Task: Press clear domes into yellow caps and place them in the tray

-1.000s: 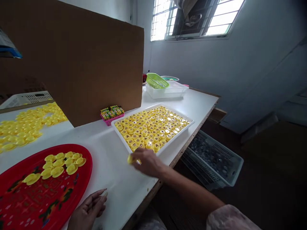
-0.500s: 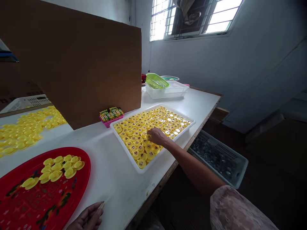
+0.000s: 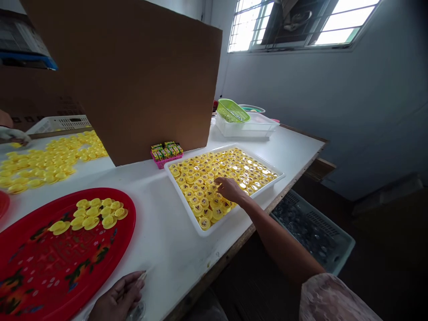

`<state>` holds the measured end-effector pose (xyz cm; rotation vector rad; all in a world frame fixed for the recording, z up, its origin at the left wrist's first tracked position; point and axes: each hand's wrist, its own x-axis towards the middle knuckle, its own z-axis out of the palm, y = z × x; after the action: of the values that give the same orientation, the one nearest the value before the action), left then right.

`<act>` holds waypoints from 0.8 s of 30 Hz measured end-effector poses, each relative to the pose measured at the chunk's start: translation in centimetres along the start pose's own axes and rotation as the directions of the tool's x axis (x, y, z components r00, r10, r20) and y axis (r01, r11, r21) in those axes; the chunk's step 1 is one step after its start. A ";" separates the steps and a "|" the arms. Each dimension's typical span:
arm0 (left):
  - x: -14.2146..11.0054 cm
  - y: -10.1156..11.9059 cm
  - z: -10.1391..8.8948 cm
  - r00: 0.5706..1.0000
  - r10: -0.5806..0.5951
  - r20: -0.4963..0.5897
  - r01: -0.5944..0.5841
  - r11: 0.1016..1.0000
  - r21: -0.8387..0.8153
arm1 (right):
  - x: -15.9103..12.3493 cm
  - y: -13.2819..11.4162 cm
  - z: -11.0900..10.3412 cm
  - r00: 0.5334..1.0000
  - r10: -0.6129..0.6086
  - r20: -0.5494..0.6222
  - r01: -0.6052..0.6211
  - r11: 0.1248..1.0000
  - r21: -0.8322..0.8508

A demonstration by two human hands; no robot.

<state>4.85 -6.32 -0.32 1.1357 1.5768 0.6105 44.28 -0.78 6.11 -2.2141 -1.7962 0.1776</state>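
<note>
My right hand (image 3: 230,189) rests over a white tray (image 3: 187,208) filled with yellow hat-shaped discs (image 3: 197,183) that bear small printed pictures. Its fingers are bent and closed among the discs, and whatever they hold is hidden. At the bottom, my left hand (image 3: 117,296) stays low over the white table, thumb and fingers pinched on a thin pale strip (image 3: 143,275). A clear plastic piece (image 3: 137,310) shows under that hand. Beside it is a red oval tray (image 3: 129,232) with several plain yellow hat-shaped pieces (image 3: 90,222) at its far side.
A tall cardboard sheet (image 3: 150,89) stands across the table. A pink basket of small packets (image 3: 166,154) sits before it. Farther back is a green basket (image 3: 232,111) on a clear bin (image 3: 247,127). At left, another person's hand (image 3: 20,139) reaches toward loose yellow pieces (image 3: 50,162).
The view has shifted left, so things appear farther right. Another person's hand has come into view at left. My right hand remains over the discs, and my left hand keeps its pinch.
</note>
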 end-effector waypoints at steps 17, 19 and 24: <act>-1.9 -1.0 -4.8 0.964 0.211 0.160 -0.263 0.678 0.687 | -14.0 -20.2 9.3 0.443 -0.872 0.208 0.764 0.489 0.421; -2.0 -1.2 -4.8 0.961 0.220 0.165 -0.272 0.678 0.683 | -14.0 -21.0 10.8 0.400 -0.890 0.219 0.804 0.456 0.382; -1.9 -1.3 -4.5 0.954 0.250 0.164 -0.297 0.746 0.596 | -13.7 -20.9 12.3 0.473 -0.849 0.237 0.792 0.527 0.308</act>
<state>0.21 -7.86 0.91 1.8894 1.6000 0.2191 18.40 -8.53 -0.58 -0.9911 -2.7277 0.5110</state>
